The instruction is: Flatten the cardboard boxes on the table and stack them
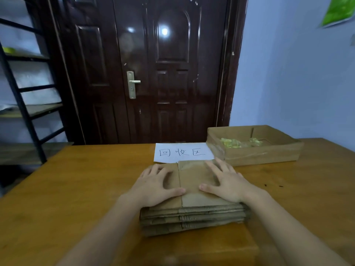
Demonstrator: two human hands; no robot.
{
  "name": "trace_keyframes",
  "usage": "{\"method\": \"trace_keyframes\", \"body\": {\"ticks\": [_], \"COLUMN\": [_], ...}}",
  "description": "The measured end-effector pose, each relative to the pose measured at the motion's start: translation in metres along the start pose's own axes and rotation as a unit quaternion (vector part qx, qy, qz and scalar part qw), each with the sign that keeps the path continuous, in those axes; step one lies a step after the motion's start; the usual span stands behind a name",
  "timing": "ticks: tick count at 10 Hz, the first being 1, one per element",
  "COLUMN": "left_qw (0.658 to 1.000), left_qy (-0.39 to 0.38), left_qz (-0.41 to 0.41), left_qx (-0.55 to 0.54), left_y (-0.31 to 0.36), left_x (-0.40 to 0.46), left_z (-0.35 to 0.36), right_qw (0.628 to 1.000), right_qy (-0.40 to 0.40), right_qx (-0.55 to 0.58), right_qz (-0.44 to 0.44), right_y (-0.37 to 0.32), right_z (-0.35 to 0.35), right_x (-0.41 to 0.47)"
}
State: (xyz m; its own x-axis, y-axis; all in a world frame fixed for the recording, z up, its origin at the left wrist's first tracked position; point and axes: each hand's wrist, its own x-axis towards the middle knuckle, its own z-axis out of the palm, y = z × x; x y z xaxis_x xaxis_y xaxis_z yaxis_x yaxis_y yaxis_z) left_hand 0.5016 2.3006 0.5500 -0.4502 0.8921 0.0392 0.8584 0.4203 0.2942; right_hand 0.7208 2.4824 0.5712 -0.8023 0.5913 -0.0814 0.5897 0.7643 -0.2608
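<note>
A stack of several flattened brown cardboard boxes [194, 217] lies on the wooden table [67, 189], near its middle. My left hand [155, 186] rests flat on the left half of the top sheet, fingers spread, thumb pointing right. My right hand [225, 181] lies flat on the right half, fingers spread toward the far edge. Both palms press on the top sheet; neither grips it. The stack's far edge reaches a white paper sign [182, 152] with handwritten characters.
An open shallow cardboard tray [263, 154] holding yellow-green bits stands at the back right of the table. A dark wooden door [153, 73] is behind the table. A black metal shelf unit [25, 104] stands at the left.
</note>
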Motion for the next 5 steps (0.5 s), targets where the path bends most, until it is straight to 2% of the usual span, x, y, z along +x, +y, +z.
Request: {"method": "trace_keyframes", "body": {"ticks": [1,3,4,5], "left_qw": [1.000,0.995,0.993,0.996], "left_qy": [0.000,0.025,0.051,0.052], "left_qz": [-0.002,0.044,0.064,0.076], "left_qx": [-0.020,0.086,0.086,0.010], "left_y": [-0.006,0.000,0.002,0.003], "left_x": [-0.002,0.002,0.009,0.027], "left_z": [0.009,-0.010,-0.034,-0.062], "right_qw": [0.999,0.998,0.996,0.994], "right_qy": [-0.048,-0.050,-0.004,0.061], "right_qx": [0.023,-0.041,-0.084,-0.077], "right_qz": [0.006,-0.001,-0.010,-0.054], "right_y": [0.006,-0.002,-0.009,-0.025], "right_z": [0.013,-0.017,-0.039,-0.063], "right_x": [0.002,0.006,0.014,0.027]}}
